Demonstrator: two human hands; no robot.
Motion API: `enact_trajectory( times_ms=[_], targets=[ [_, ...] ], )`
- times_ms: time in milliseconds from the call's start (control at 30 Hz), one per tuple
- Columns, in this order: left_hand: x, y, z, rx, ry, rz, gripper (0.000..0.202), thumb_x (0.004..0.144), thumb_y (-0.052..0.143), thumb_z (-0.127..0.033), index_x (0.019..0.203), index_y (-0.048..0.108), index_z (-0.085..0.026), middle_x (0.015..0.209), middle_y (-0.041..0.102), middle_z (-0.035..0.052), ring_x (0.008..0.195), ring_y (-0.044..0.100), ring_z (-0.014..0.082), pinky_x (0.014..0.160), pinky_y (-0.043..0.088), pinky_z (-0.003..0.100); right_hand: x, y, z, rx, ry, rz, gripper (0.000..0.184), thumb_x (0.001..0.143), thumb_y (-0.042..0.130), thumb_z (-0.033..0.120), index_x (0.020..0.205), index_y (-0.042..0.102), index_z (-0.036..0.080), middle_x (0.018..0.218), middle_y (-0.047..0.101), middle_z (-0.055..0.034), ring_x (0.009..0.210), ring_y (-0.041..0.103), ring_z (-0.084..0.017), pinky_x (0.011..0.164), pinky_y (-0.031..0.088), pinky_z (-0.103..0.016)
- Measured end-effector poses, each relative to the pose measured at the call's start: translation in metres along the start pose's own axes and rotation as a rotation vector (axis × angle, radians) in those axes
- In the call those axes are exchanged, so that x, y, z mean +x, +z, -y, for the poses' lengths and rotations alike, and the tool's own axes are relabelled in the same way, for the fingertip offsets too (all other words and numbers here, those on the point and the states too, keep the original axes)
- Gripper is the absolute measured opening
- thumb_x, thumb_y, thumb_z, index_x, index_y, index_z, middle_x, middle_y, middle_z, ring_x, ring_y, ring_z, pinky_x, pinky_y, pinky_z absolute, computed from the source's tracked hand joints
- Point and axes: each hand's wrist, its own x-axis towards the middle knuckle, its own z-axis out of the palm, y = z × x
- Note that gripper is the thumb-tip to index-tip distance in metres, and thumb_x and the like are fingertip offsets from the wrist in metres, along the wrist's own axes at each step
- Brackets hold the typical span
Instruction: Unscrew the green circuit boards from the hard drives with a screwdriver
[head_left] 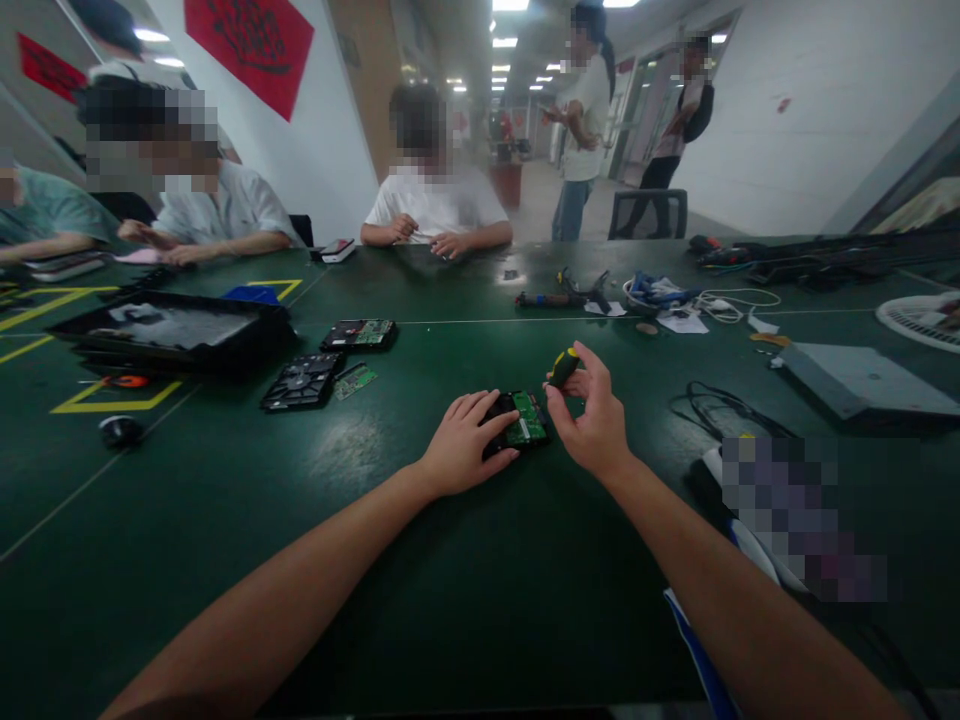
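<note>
On the green table, a hard drive (527, 420) lies with its green circuit board facing up. My left hand (466, 440) covers its left end, index finger across the board and thumb along the near edge, holding it against the tabletop. A short screwdriver (562, 367) with a black and yellow handle is pinched between the thumb and fingers of my right hand (592, 415), just right of the drive. The handle is tilted, and I cannot make out its shaft. To the left are another hard drive (360, 334), a black drive casing (302, 382) and a loose circuit board (355, 380).
A black tray (180, 335) stands at left, near an orange-handled tool (127, 381) and a mouse (121, 431). Pliers (592, 290) and cables (660, 292) lie at the back right. A grey metal box (870, 380) sits at right. Several people are around the table's far side.
</note>
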Motion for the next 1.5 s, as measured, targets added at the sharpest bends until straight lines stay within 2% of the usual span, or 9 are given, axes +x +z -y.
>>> enact_trajectory(
  times_ms=[233,433,600,833,967,1067,1200,1300,1500],
  targets=[
    [0.0001,-0.002,-0.0011,-0.01,0.005,-0.001,0.06,0.098,0.068,-0.054,0.151,0.059,-0.028,0.167,0.04,0.0137,0.151,0.041,0.0404,0.123,0.034,0.063,0.0009,-0.0011,-0.0022,-0.084,-0.005,-0.038,0.074,0.097,0.071,0.035,0.161,0.034,0.033,0.123,0.071,-0.0093,0.089,0.074,-0.024,0.082,0.069,-0.047],
    [-0.0001,-0.0011,-0.0006,-0.016,0.005,-0.008,0.06,0.097,0.069,-0.052,0.151,0.059,-0.028,0.167,0.04,0.0132,0.151,0.04,0.0407,0.123,0.034,0.064,0.0012,-0.0031,-0.0014,-0.082,-0.003,-0.008,0.069,0.102,0.061,0.032,0.164,0.03,0.031,0.119,0.072,-0.0095,0.095,0.075,-0.025,0.088,0.068,-0.048],
    [-0.0002,-0.0009,0.0005,-0.004,0.01,-0.001,0.06,0.098,0.068,-0.054,0.151,0.059,-0.028,0.167,0.04,0.0138,0.15,0.04,0.0404,0.122,0.035,0.064,0.0027,-0.0035,0.0001,-0.091,-0.005,-0.029,0.071,0.099,0.066,0.031,0.162,0.033,0.031,0.115,0.072,-0.0078,0.09,0.074,-0.024,0.083,0.069,-0.045],
    [0.0,-0.0019,-0.0004,-0.014,0.003,-0.002,0.059,0.098,0.068,-0.052,0.151,0.058,-0.029,0.168,0.039,0.0128,0.151,0.04,0.0397,0.123,0.035,0.064,0.0031,-0.0051,0.0021,-0.118,-0.063,0.035,0.071,0.097,0.065,0.029,0.161,0.034,0.035,0.131,0.067,-0.0089,0.091,0.072,-0.023,0.085,0.068,-0.046],
    [0.0002,-0.0018,-0.0007,-0.011,0.007,0.004,0.06,0.097,0.069,-0.052,0.151,0.059,-0.028,0.168,0.04,0.0136,0.151,0.04,0.04,0.122,0.035,0.064,0.0018,-0.0053,0.0007,-0.096,-0.041,0.053,0.075,0.097,0.062,0.026,0.164,0.028,0.033,0.137,0.066,-0.0107,0.096,0.074,-0.024,0.089,0.067,-0.047],
    [0.0001,-0.0016,-0.0005,-0.014,0.009,0.001,0.06,0.097,0.068,-0.053,0.151,0.059,-0.028,0.168,0.039,0.0133,0.151,0.04,0.0398,0.122,0.036,0.063,0.0016,-0.0047,0.0006,-0.08,-0.021,0.031,0.075,0.098,0.062,0.026,0.164,0.027,0.031,0.134,0.068,-0.0113,0.095,0.075,-0.024,0.087,0.067,-0.045],
    [-0.0002,-0.0016,-0.0003,-0.024,0.009,-0.007,0.06,0.097,0.068,-0.053,0.151,0.058,-0.029,0.168,0.04,0.0126,0.151,0.04,0.0397,0.123,0.035,0.063,0.0024,-0.0043,0.002,-0.107,-0.03,-0.004,0.071,0.097,0.066,0.03,0.16,0.035,0.031,0.121,0.071,-0.0083,0.087,0.074,-0.022,0.081,0.069,-0.042],
    [-0.0003,-0.0017,-0.0003,-0.023,0.01,-0.007,0.06,0.097,0.068,-0.053,0.151,0.058,-0.029,0.168,0.04,0.013,0.151,0.04,0.0402,0.123,0.035,0.064,0.003,-0.0051,0.0026,-0.12,-0.042,-0.005,0.07,0.096,0.068,0.033,0.159,0.037,0.031,0.122,0.071,-0.0083,0.085,0.073,-0.022,0.079,0.069,-0.042],
    [-0.0004,-0.0012,-0.0001,-0.015,0.008,-0.003,0.06,0.098,0.068,-0.053,0.151,0.059,-0.028,0.168,0.039,0.0139,0.151,0.04,0.0405,0.123,0.034,0.064,0.0032,-0.0072,0.0011,-0.099,-0.018,0.029,0.067,0.101,0.06,0.032,0.161,0.031,0.032,0.13,0.069,-0.0109,0.094,0.075,-0.025,0.088,0.068,-0.048]
  ],
)
